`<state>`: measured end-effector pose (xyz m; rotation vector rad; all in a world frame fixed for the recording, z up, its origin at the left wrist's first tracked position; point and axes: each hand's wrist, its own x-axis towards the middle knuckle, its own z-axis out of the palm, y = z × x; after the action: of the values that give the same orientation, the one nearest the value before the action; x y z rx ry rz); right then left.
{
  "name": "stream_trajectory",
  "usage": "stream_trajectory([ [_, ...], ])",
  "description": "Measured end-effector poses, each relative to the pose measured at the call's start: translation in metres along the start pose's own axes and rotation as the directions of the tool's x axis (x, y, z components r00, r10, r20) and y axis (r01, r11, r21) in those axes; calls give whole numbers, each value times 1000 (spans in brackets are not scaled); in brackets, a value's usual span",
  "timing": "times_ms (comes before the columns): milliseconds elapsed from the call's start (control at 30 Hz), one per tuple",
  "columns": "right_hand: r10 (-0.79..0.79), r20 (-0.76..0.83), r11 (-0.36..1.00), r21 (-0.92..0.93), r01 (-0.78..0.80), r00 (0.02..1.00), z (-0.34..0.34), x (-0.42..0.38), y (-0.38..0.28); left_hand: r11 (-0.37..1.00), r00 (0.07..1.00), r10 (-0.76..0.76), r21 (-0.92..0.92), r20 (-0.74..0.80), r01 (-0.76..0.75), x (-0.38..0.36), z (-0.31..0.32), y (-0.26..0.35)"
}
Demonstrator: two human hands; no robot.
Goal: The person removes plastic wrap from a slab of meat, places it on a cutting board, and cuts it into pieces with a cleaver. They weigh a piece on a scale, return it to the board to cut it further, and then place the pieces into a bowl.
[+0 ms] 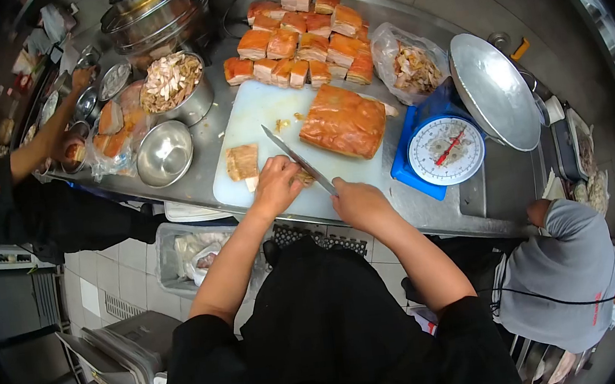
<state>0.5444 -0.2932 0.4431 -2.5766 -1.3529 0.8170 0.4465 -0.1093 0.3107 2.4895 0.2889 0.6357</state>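
Note:
My right hand (361, 203) grips a kitchen knife (300, 160), its long blade slanting up and left across the white cutting board (236, 117). My left hand (277, 185) is closed over a small piece of meat (306, 178) beside the blade; the fingers hide part of it. A flat piece of roasted pork (243, 163) lies on the board left of that hand. Above the knife sits a large slab of roast pork (343, 121) with browned skin. Small scraps (282, 125) lie between the blade tip and the slab.
Roast pork blocks (299, 39) crowd the counter behind the board. A blue scale (438, 150) with a metal pan (494, 90) stands right, near a bag of scraps (414, 68). Left are an empty bowl (165, 154) and a bowl of chopped meat (175, 86). People stand on both sides.

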Motion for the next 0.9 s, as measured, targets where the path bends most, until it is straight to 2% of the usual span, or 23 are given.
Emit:
stream_trajectory([
  [200, 60, -13, 997, 41, -59, 998, 24, 39, 1, 1000, 1000, 22, 3, -13, -22, 4, -3, 2],
  [333, 13, -82, 996, 88, -6, 997, 19, 43, 12, 1000, 998, 25, -4, -63, -25, 0, 0, 6],
  [400, 59, -1, 998, 16, -59, 998, 3, 34, 6, 1000, 997, 23, 17, -75, -21, 0, 1, 5],
  [533, 53, 37, 998, 16, -54, 998, 1, 25, 7, 998, 995, 52, 23, -84, -50, -1, 3, 2],
  [600, 27, 2, 982, 187, -27, 1000, 25, 37, 7, 998, 994, 61, 23, -87, -59, -1, 3, 1],
  [700, 72, 54, 955, 285, -84, 996, 20, 48, 3, 997, 990, 79, -4, -118, -80, -1, 1, 2],
  [833, 17, 137, 952, 301, -57, 990, -18, 48, -2, 998, 995, 53, -19, -90, -55, 0, -1, 2],
  [900, 43, 236, 957, 270, -108, 971, -32, 39, -12, 998, 995, 46, -27, -91, -49, -3, 2, 0],
])
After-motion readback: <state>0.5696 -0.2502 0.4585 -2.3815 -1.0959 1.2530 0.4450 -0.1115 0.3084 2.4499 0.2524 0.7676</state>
